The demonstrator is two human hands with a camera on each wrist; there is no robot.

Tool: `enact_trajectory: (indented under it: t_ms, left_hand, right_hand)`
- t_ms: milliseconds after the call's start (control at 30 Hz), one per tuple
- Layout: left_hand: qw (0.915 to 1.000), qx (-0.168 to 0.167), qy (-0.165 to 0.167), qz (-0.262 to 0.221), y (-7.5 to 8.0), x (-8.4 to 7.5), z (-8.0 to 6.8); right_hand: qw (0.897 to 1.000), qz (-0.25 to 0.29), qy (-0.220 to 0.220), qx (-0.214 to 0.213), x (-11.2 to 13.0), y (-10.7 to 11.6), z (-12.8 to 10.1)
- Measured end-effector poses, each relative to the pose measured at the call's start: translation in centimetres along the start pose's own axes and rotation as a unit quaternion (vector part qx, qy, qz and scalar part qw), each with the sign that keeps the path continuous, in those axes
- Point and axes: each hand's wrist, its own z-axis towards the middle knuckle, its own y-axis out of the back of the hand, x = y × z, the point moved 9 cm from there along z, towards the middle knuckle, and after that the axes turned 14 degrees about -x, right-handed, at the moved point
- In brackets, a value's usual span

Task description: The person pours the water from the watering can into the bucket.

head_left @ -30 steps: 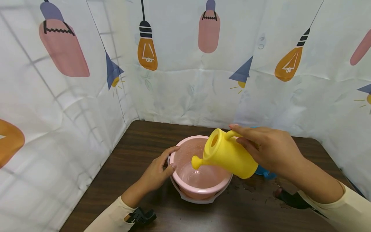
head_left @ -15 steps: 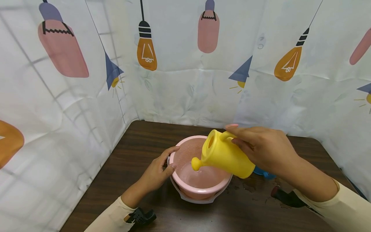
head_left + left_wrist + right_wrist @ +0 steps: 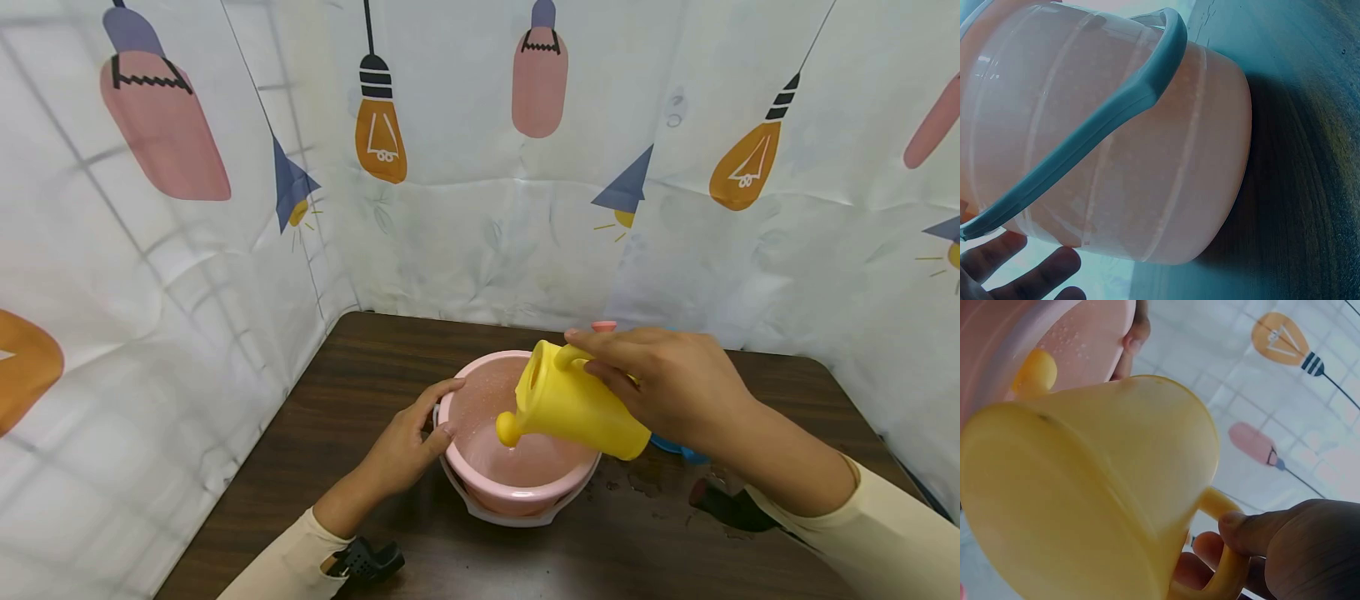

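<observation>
A yellow watering can (image 3: 581, 408) tilts over the pink bucket (image 3: 517, 492), its round spout head above the bucket's mouth. My right hand (image 3: 667, 375) grips the can by its handle; in the right wrist view the thumb and fingers (image 3: 1250, 534) close round that handle. With my left hand (image 3: 408, 437) I hold the bucket's left rim, the thumb lying over the edge. Several fingers show beside the bucket's outer wall (image 3: 1129, 162) in the left wrist view. Droplets cling to the bucket's inside, and a little water shows at its bottom, below the spout.
Behind the right hand sits a blue object (image 3: 675, 448), mostly hidden. A small pink tip (image 3: 603, 326) shows above that hand. Water spots (image 3: 648, 487) lie on the dark wooden table (image 3: 360, 367). A printed white curtain (image 3: 465, 242) hangs behind.
My right hand and the watering can have shifted slightly left, and the can tips a little further over the bucket. The left hand and the bucket stay in place.
</observation>
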Motion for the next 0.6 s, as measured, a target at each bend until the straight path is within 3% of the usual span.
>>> enact_trajectory:
  t_ms: [600]
  left_hand:
    - [1.0,-0.001,0.001,0.001,0.06,-0.02,-0.04]
  right_hand:
    - [1.0,-0.007,-0.004,0.024,0.34,-0.95,0.49]
